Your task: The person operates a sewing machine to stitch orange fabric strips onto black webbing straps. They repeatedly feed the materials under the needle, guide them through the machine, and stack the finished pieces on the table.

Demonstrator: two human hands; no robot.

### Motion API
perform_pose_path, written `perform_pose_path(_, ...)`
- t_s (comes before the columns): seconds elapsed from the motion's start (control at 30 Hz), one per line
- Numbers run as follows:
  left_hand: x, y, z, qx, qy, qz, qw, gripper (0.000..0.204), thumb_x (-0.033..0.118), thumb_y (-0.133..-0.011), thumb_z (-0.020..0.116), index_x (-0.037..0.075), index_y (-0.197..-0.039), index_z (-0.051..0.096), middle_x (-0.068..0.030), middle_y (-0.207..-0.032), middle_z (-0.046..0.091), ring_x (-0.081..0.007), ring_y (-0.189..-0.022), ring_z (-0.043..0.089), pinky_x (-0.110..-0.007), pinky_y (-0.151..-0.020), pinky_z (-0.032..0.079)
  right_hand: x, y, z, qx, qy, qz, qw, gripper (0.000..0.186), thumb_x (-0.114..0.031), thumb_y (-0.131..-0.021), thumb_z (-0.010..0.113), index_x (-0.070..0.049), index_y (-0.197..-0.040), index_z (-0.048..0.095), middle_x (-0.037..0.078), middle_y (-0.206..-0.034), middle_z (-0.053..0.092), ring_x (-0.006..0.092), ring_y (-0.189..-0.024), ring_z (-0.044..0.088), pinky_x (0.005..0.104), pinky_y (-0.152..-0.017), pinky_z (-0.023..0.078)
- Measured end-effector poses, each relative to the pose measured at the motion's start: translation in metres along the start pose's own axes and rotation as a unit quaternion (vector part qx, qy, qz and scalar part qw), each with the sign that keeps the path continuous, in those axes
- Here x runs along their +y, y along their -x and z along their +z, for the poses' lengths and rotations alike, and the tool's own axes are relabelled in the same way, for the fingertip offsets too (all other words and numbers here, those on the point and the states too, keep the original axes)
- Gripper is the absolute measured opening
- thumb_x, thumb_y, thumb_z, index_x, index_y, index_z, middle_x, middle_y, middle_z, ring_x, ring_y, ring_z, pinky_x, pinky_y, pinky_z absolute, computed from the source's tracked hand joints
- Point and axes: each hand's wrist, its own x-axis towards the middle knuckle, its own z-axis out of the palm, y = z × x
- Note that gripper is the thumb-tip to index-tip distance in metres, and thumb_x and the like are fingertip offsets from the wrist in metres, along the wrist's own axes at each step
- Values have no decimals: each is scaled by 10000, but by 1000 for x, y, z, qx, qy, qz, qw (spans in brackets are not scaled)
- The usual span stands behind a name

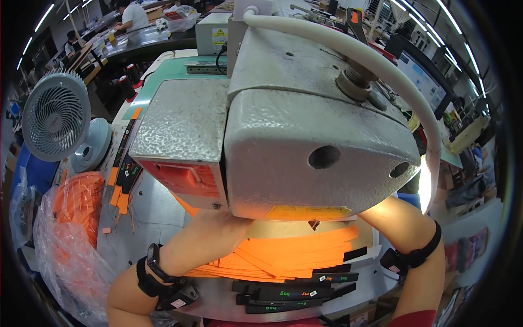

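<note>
A bulky grey machine head [321,131], which looks like an industrial sewing machine, stands directly in front of me and covers much of the work area. My left hand [231,229] reaches beneath it from the left; only the wrist and back of the hand show. From the right, my right hand [378,211] goes in under the same head, by a bright lamp. The fingers of both are hidden, so what they hold cannot be seen. Below the head lies a fanned stack of orange strips [283,253]. Nearer me are several black printed strips [283,295].
At left stand a pale blue fan [57,117] and a clear plastic bag [71,240] of orange material. More black and orange strips [124,169] lie beside the machine. A thick white hose [348,41] arches over the top. A monitor [419,76] is at the back right.
</note>
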Motion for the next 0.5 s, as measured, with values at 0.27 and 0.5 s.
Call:
perform_pose_path(0.27, 5, -4, 4, 54, -53, 6, 997, 458, 23, -850, 581, -9, -1306, 601, -203, -1172, 649, -393, -1127, 626, -474, -1001, 489, 10, -14, 1, -3, -28, 12, 1000, 149, -87, -928, 628, -51, -1058, 692, 181, -993, 681, 309, -906, 681, 433, -826, 559)
perform_pose_path(0.5, -1, -6, 15, 121, -34, 44, 991, 532, -1, -858, 559, 44, -1388, 570, -172, -1076, 671, -361, -920, 693, -442, -730, 568, 9, -12, 5, 10, -34, 16, 999, 141, -79, -919, 636, -47, -1042, 696, 190, -973, 681, 324, -890, 682, 443, -821, 560)
